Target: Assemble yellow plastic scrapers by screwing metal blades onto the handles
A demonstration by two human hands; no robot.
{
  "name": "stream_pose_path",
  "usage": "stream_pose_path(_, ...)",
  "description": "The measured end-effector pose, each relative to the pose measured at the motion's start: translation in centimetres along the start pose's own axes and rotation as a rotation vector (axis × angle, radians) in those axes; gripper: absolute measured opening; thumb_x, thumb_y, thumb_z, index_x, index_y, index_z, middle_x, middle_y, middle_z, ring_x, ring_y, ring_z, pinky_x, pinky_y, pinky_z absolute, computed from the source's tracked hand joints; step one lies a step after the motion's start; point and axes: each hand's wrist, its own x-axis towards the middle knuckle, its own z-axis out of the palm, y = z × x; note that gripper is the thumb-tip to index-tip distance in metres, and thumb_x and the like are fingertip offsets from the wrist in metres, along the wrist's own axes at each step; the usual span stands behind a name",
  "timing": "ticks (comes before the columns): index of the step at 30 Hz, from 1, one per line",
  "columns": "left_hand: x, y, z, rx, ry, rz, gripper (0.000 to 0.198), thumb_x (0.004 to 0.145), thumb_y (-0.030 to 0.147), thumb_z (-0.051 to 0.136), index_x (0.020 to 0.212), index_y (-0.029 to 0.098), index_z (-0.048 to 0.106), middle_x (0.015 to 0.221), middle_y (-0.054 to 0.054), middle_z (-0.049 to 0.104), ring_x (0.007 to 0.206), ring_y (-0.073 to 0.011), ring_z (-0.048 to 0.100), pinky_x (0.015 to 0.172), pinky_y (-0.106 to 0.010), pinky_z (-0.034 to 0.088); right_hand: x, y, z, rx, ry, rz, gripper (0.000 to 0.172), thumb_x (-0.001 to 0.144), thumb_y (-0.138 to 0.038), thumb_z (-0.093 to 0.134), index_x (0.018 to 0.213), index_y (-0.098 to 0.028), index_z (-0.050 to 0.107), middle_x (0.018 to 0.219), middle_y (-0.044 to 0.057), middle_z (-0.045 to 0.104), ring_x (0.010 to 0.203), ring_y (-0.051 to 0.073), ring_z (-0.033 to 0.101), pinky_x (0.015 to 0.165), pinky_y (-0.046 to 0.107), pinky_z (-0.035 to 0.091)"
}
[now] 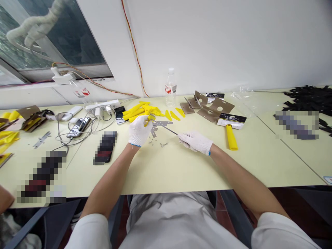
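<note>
Both of my hands wear white knit gloves. My left hand (139, 130) is closed around a small yellow plastic piece (148, 120) with a grey metal part at its tip. My right hand (195, 141) is pinched on a thin metal tool (167, 128) whose tip reaches toward the piece in the left hand. Small screws (160, 144) and flat grey metal brackets (158, 125) lie on the pale yellow table (166, 169) between the hands. A pile of yellow plastic pieces (141, 110) sits just behind the left hand.
A clear water bottle (170, 87) stands at the wall. Brown cardboard cards (207, 107) and a yellow handle (230, 137) lie to the right, black parts (310, 98) far right. Phones, cables (77, 127) and a power strip (103, 105) lie left, with more yellow pieces (9, 136).
</note>
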Motion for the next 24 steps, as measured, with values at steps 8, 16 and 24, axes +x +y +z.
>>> stream_pose_path(8,0.2,0.0,-0.5,-0.049,0.062,-0.028,0.017,0.095,0.025,0.072,0.111,0.022,0.076,0.115,-0.007,0.081,0.099,-0.0249,0.079,0.099,-0.04,0.061,0.9,0.5,0.3,-0.151,0.102,-0.03,0.051,0.108,-0.061,0.051,0.088,-0.02,0.072,0.075,0.007,0.072,0.064,0.02,0.063,0.059,0.029,0.047)
stream_pose_path(16,0.7,0.7,-2.4,-0.238,0.051,-0.19,0.019,0.099,0.028,0.068,0.115,0.021,0.063,0.095,-0.001,0.079,0.078,-0.0172,0.074,0.078,-0.031,0.059,2.5,1.4,-1.7,-0.514,0.326,0.073,0.039,0.117,-0.039,0.043,0.126,-0.012,0.071,0.12,0.021,0.077,0.103,0.031,0.074,0.088,0.035,0.049)
stream_pose_path(24,0.2,-1.1,-2.3,-0.368,-0.118,-0.232,0.022,0.106,0.025,0.06,0.126,0.014,0.056,0.118,-0.004,0.078,0.089,-0.0131,0.078,0.078,-0.027,0.062,3.4,0.4,-1.5,-0.803,0.255,0.114,0.041,0.118,-0.03,0.038,0.125,-0.009,0.072,0.123,0.024,0.072,0.111,0.033,0.074,0.092,0.039,0.052)
